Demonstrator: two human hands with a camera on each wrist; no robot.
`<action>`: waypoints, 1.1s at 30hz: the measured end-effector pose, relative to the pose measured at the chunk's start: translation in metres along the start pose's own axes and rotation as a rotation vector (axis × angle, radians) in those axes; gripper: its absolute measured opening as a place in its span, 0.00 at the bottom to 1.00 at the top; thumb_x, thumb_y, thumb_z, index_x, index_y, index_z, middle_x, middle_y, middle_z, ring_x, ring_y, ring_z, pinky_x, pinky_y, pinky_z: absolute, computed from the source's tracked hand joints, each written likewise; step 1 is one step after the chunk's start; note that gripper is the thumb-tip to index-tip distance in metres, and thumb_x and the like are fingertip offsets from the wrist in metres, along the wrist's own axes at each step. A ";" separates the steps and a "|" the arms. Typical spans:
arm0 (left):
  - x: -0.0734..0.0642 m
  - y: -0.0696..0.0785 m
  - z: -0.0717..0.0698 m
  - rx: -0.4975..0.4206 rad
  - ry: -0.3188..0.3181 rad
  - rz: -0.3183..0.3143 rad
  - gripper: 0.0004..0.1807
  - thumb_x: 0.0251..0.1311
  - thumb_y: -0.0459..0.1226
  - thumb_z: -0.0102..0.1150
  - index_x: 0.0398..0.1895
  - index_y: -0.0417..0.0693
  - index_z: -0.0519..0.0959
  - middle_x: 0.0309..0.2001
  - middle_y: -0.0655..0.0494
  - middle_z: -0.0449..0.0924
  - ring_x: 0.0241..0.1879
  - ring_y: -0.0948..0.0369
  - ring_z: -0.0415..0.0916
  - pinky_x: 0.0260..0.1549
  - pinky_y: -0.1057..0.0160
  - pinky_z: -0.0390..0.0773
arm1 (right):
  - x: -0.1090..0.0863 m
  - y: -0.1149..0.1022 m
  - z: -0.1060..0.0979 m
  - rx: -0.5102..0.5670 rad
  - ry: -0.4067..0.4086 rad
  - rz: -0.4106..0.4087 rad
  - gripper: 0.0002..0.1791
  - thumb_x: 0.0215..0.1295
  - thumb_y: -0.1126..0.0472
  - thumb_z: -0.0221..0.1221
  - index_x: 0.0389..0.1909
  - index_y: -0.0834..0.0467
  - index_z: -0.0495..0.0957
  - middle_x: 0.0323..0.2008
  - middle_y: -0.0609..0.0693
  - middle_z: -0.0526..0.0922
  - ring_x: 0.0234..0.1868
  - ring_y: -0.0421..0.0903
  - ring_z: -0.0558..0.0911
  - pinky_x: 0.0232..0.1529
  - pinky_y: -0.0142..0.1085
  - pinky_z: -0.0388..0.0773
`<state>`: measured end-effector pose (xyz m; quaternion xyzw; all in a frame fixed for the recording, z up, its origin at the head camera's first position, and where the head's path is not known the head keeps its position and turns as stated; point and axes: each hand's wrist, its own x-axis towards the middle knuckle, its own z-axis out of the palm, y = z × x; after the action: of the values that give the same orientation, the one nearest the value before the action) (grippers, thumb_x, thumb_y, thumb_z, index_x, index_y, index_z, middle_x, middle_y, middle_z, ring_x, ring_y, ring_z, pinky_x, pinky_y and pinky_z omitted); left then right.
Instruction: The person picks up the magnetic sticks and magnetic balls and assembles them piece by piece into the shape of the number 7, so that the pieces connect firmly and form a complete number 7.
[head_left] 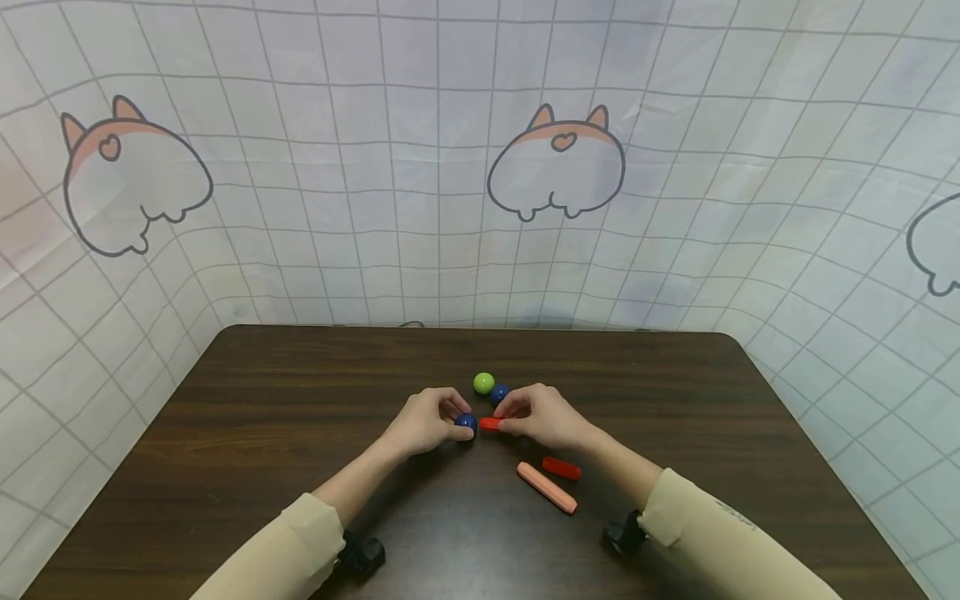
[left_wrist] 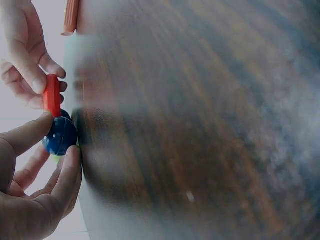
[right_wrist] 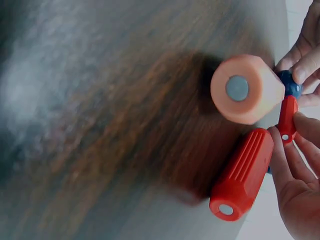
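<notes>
My left hand [head_left: 426, 422] pinches a shiny dark blue ball [head_left: 467, 422] between thumb and fingers, low over the brown table [head_left: 262, 400]. Facing it, my right hand [head_left: 551, 418] grips a short red ribbed rod [head_left: 490, 424] by thumb and fingertips. One end of that rod [left_wrist: 52, 95] points at the ball and sits right at its surface in the left wrist view. A pale metallic dot shows on the rod's other end in the right wrist view.
Just beyond the hands lie a green ball [head_left: 483, 383] and a second blue ball [head_left: 500, 393], side by side. Nearer, by the right forearm, are another red rod [head_left: 562, 468] and a longer peach rod [head_left: 547, 487]. A white gridded curtain [head_left: 337, 208] surrounds the table.
</notes>
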<state>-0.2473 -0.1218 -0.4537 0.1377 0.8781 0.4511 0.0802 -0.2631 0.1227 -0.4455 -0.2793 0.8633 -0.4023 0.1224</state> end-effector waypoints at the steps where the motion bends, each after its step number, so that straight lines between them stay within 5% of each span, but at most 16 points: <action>1: 0.000 0.000 0.000 0.002 0.002 0.000 0.13 0.54 0.35 0.78 0.40 0.48 0.84 0.36 0.57 0.82 0.37 0.60 0.79 0.36 0.58 0.79 | 0.000 0.000 0.000 0.001 -0.002 0.000 0.05 0.70 0.63 0.66 0.43 0.57 0.87 0.37 0.44 0.86 0.40 0.42 0.83 0.45 0.40 0.80; 22: 0.002 0.001 -0.002 0.035 -0.023 0.019 0.14 0.53 0.34 0.79 0.42 0.47 0.85 0.38 0.56 0.83 0.37 0.60 0.78 0.37 0.59 0.79 | 0.001 -0.001 0.002 -0.016 0.010 0.030 0.05 0.68 0.64 0.68 0.42 0.57 0.86 0.37 0.43 0.85 0.40 0.41 0.83 0.46 0.42 0.79; 33: 0.001 0.002 -0.003 0.049 -0.011 0.019 0.13 0.53 0.34 0.79 0.41 0.47 0.85 0.37 0.56 0.84 0.36 0.60 0.78 0.39 0.58 0.79 | 0.004 0.001 -0.007 0.088 0.071 0.054 0.06 0.69 0.65 0.66 0.42 0.63 0.83 0.33 0.49 0.84 0.35 0.50 0.84 0.36 0.43 0.84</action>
<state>-0.2493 -0.1230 -0.4503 0.1503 0.8871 0.4295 0.0775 -0.2696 0.1257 -0.4417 -0.2359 0.8556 -0.4462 0.1147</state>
